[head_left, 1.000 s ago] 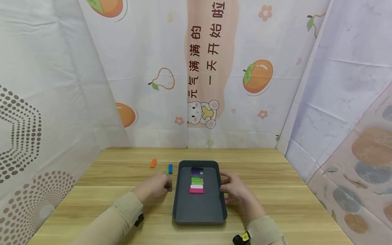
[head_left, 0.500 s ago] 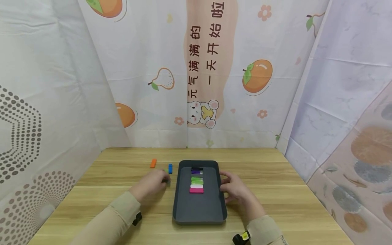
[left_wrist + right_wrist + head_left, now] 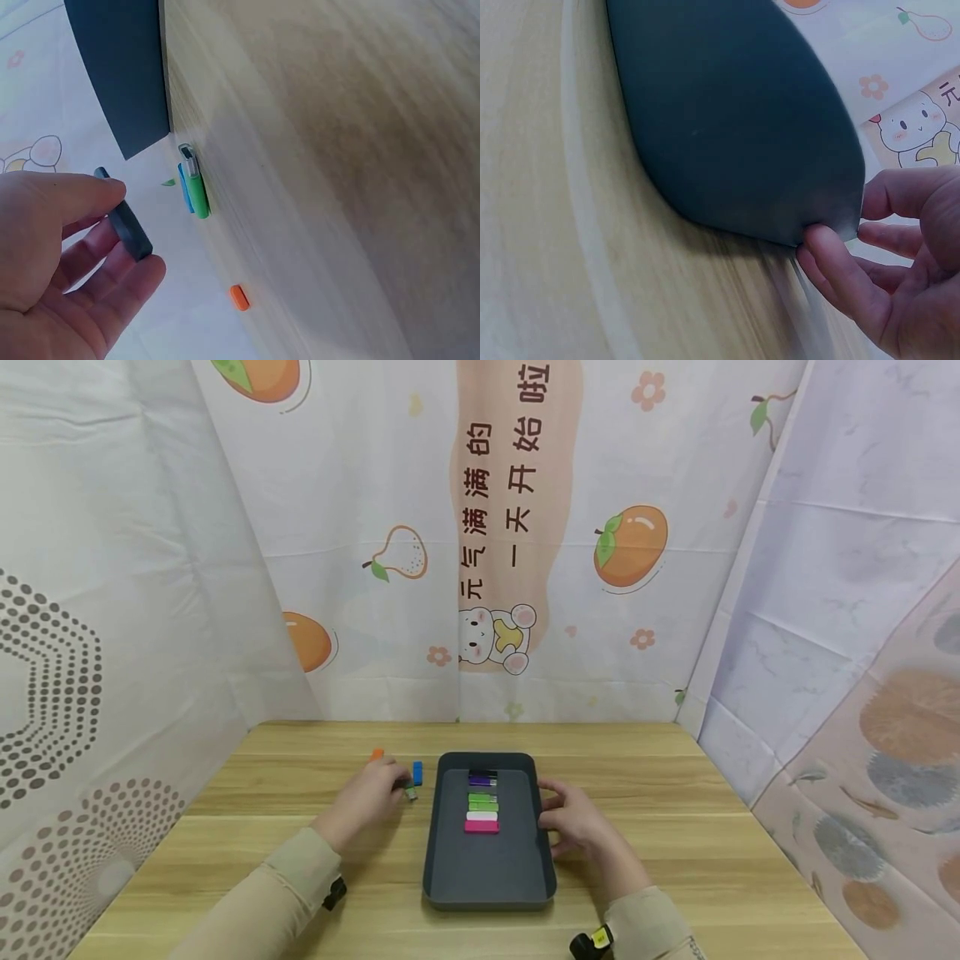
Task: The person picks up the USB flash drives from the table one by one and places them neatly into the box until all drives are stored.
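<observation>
One slim, near-black stick (image 3: 130,231), plain and dull with straight sides, sits tilted between the thumb and fingers of the left hand (image 3: 369,795), above the table (image 3: 652,827) and to the left of the dark grey tray (image 3: 487,877). Near it on the table, a green stick (image 3: 198,196) with a bare metal plug lies beside a blue stick (image 3: 417,773); an orange stick (image 3: 239,298) lies farther off. The hands are well apart: the right hand (image 3: 576,820) rests parted fingers against the tray's right wall.
</observation>
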`<state>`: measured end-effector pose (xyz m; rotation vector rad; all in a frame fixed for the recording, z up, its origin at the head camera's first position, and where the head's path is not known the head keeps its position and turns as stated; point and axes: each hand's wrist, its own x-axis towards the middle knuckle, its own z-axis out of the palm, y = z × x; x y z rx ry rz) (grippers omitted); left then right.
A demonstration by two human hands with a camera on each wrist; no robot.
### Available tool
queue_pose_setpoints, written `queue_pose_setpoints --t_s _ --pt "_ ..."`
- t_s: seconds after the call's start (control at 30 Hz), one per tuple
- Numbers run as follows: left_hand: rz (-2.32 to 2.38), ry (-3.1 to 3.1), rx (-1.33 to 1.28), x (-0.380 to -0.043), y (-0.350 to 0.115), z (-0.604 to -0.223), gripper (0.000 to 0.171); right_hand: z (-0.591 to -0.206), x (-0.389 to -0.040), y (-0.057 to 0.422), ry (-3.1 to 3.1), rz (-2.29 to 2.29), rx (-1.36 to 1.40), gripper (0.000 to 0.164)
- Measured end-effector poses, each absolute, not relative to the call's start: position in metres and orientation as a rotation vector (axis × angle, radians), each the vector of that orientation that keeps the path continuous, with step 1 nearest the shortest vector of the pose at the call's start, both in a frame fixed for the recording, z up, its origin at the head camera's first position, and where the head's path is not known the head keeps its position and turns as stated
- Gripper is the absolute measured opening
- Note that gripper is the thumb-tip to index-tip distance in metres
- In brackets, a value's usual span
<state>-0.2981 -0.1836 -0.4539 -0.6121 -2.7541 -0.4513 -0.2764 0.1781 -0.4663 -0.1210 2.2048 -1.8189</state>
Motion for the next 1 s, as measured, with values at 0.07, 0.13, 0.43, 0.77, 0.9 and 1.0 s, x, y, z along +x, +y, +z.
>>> queue_pose_setpoints --t_s 0.07,0.13,0.43,0.77,0.9,1.0 --pt "-0.435 -2.733 -0.601 -0.299 -0.184 -0.455 0.015 -0.466 -0.276 0.178 2.208 -1.817 -0.123 0.080" --pt "-0.422 -2.724 -0.596 -0.300 -0.185 -0.455 0.015 -0.466 -0.276 0.178 2.211 -1.815 -0.125 0.080" --pt "-0.443 -2.691 -0.605 -0.298 -0.186 -0.451 0.017 -0.468 -0.277 0.179 2.220 -1.792 -0.148 0.080" --pt "-0.495 -2.659 -0.626 -0.297 -0.179 -0.440 0.016 -0.468 -0.278 0.179 2.221 -1.790 -0.155 0.080" --pt "-0.512 -2.644 -0.640 -0.294 -0.175 -0.433 0.017 -0.468 -0.278 0.179 2.216 -1.795 -0.151 0.080" --pt "-0.506 -2.632 -0.649 -0.293 -0.171 -0.428 0.017 -0.468 -0.279 0.179 2.217 -1.793 -0.159 0.080"
